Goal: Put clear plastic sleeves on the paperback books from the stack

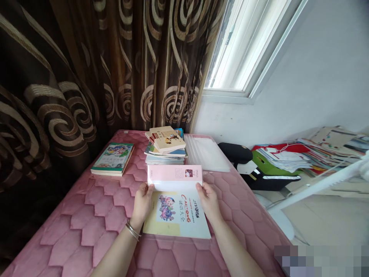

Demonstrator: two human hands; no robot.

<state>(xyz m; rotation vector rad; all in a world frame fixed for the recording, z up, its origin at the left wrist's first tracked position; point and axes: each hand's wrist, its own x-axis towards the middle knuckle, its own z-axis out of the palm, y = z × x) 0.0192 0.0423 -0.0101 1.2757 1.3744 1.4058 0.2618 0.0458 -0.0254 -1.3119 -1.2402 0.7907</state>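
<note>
In the middle of the head view lies a children's book (192, 221), its title page showing cartoon figures and Chinese lettering, sideways to me. A pink printed flap (165, 173) stands along its far edge, with a white glossy strip between flap and page. My left hand (144, 198) pinches the left side of that strip, thumb on top. On the right side, my right hand (206, 194) grips it the same way. A bracelet (132, 230) circles my left wrist. Fingers under the book are hidden.
Beyond the book rises an uneven book stack (168, 143). Clear plastic sheets (209, 154) lie right of it. Two or more books (112, 158) sit at left on the pink quilted cover (77, 215). Right of it stand a black chair (235, 153), paper piles (284, 157) and a white pole (319, 184).
</note>
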